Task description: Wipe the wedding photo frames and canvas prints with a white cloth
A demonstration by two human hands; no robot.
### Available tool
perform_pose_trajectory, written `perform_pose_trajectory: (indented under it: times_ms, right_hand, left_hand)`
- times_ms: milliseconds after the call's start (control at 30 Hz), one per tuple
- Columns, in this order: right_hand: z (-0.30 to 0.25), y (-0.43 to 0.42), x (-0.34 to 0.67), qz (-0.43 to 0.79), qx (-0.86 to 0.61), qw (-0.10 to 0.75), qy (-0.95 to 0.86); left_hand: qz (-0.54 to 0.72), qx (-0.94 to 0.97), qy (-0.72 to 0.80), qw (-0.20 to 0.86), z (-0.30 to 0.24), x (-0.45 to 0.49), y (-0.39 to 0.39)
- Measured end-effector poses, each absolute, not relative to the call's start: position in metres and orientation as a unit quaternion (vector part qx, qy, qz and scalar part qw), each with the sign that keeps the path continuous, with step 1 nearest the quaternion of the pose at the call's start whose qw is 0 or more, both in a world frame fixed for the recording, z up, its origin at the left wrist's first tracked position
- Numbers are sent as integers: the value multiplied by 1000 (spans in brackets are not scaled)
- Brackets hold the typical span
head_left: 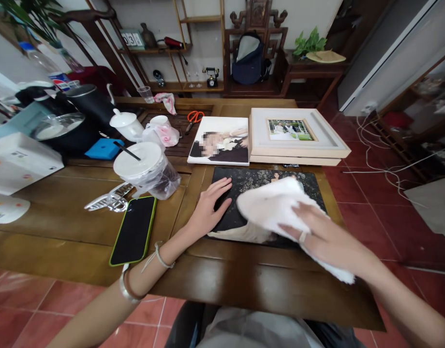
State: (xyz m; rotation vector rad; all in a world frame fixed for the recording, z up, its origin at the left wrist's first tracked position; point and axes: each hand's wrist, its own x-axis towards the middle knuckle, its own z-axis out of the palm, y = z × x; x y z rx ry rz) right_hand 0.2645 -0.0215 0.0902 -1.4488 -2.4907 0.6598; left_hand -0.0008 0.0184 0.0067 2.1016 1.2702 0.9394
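A dark photo panel [228,220] lies flat on the wooden table in front of me. My left hand [211,205] rests on its left edge, fingers stretched out and holding nothing. Over the panel's right half, my right hand [317,229] presses a white cloth [269,203], which hides much of the picture and hangs toward the front right. The right hand is slightly blurred. Just behind the panel lie a white-edged photo print [220,140] and a pale framed photo [259,133] stacked on another frame.
On the left are a phone [133,232] with a green case, a lidded drink cup [146,164] with a straw, a metal hair clip [111,198], a blue box [104,148] and a tissue box [22,162]. Orange-handled scissors [194,118] lie behind. Cables [382,164] trail over the right floor.
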Motion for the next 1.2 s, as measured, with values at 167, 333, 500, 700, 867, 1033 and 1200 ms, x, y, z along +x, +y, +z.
perform_pose_trajectory:
  times_ms: [167, 333, 500, 700, 867, 1033, 1200]
  right_hand:
    - [91, 20, 259, 210, -563, 123, -789]
    - [97, 62, 212, 259, -515, 136, -806]
    - [95, 91, 184, 286, -488, 128, -815]
    - [93, 71, 221, 270, -543, 131, -785]
    - [94, 38, 287, 234, -634, 140, -723]
    - [95, 18, 345, 199, -691, 175, -673]
    - [100, 1, 367, 2, -664, 217, -716]
  left_hand:
    - [342, 775, 472, 245, 6, 0, 19]
    - [350, 772, 475, 237, 4, 0, 20]
    - [343, 772, 482, 231, 2, -1, 20]
    - [348, 775, 470, 240, 4, -2, 20]
    - [344, 776, 468, 247, 7, -2, 19]
    - [347, 778, 466, 238, 8, -1, 20]
    - [338, 782, 469, 231, 8, 0, 20]
